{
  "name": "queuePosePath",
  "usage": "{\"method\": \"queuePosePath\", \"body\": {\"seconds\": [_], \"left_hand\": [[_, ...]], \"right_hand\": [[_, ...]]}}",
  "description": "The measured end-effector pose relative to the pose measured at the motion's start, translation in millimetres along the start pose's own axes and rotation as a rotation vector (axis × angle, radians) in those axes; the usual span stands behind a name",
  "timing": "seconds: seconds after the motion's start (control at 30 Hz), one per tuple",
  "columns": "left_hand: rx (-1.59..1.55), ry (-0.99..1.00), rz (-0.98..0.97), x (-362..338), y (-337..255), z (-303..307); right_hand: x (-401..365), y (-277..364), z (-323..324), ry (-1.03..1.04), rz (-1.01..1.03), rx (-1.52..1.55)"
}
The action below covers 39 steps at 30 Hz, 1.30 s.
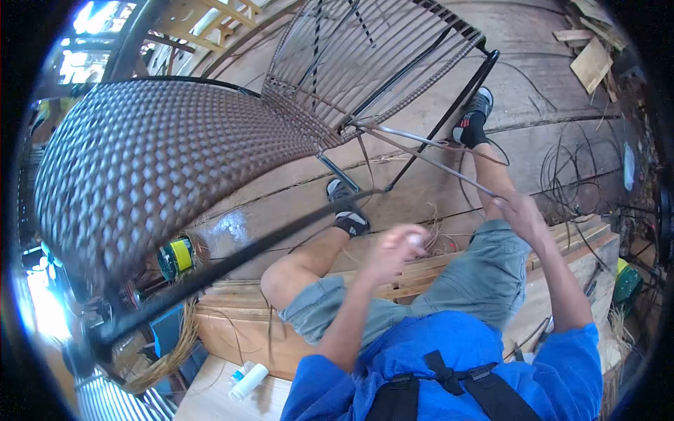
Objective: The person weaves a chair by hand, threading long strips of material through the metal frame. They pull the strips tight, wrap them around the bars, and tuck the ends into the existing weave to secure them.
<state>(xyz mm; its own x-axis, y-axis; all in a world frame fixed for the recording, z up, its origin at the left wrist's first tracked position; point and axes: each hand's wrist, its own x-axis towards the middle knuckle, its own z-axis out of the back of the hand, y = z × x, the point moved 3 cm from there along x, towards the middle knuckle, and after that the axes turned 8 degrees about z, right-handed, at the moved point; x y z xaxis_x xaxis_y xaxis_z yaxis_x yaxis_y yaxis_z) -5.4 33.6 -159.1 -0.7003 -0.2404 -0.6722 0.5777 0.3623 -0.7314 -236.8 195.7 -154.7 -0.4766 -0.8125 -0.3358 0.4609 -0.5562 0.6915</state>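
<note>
A chair frame with a woven brown back (168,147) and a partly woven seat (372,56) lies tilted across the upper left. Loose brown strands (428,158) run from the joint between back and seat toward my right hand (519,214), whose closed fingers hold a strand end above my knee. My left hand (397,252) is raised over my lap, blurred by motion, its fingers curled near a small pale spot that I cannot make out. A black metal bar (246,252) of the frame passes left of that hand.
Under my legs is a wooden bench (235,330). Coiled strands (572,172) lie on the plank floor at right, wood scraps (592,64) at the upper right. A green roll with a yellow label (181,255) and a white cylinder (249,381) are at left.
</note>
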Motion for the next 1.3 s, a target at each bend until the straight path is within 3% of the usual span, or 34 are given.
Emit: {"method": "queuePosePath", "body": {"seconds": [0.1, 0.17, 0.2, 0.23, 0.3, 0.33, 0.43, 0.6, 0.73, 0.83, 0.87, 0.93, 1.0, 1.07, 1.13, 1.3], "left_hand": [[-0.018, -0.323, -0.030, -22, -25, 80], [-0.117, -0.453, -0.140, -15, -25, 112], [0.265, -0.636, -0.118, -16, -36, 114], [0.426, -0.690, -0.193, -9, -39, 121], [0.460, -0.659, -0.314, -3, -60, 121], [0.689, -0.629, -0.338, 3, -75, 123], [0.821, -0.634, -0.444, 21, -109, 123], [0.771, -0.688, -0.314, 42, -94, 126], [0.779, -0.803, -0.404, 44, -85, 122], [0.531, -0.917, -0.448, 41, -58, 117], [0.513, -0.928, -0.458, 41, -57, 113], [0.229, -0.991, -0.193, 35, -26, 119], [0.285, -1.061, -0.548, 50, -43, 105], [0.259, -1.021, -0.599, 61, -64, 102], [0.177, -1.001, -0.502, 52, -55, 104], [-0.055, -0.937, -0.413, 49, -66, 108]], "right_hand": [[-16, -89, -13, -0.162, -0.201, -0.123], [-16, -92, -15, -0.214, -0.222, -0.146], [-15, -92, -12, -0.242, -0.236, -0.160], [-9, -79, -10, -0.215, -0.291, -0.210], [5, -62, -11, -0.159, -0.383, -0.316], [10, -59, -9, -0.198, -0.387, -0.292], [8, -83, -9, -0.297, -0.384, -0.185], [-10, -111, -1, -0.372, -0.387, -0.033], [-6, -116, 0, -0.308, -0.473, -0.129], [0, -107, 8, -0.249, -0.590, -0.138], [-16, -130, 2, -0.317, -0.580, -0.099], [-23, -140, 2, -0.309, -0.558, -0.140], [-24, -139, 4, -0.305, -0.611, -0.072], [-28, -146, 7, -0.262, -0.634, 0.002], [-35, -152, 7, -0.255, -0.551, -0.112], [-32, -153, 14, -0.227, -0.631, -0.050]]}}
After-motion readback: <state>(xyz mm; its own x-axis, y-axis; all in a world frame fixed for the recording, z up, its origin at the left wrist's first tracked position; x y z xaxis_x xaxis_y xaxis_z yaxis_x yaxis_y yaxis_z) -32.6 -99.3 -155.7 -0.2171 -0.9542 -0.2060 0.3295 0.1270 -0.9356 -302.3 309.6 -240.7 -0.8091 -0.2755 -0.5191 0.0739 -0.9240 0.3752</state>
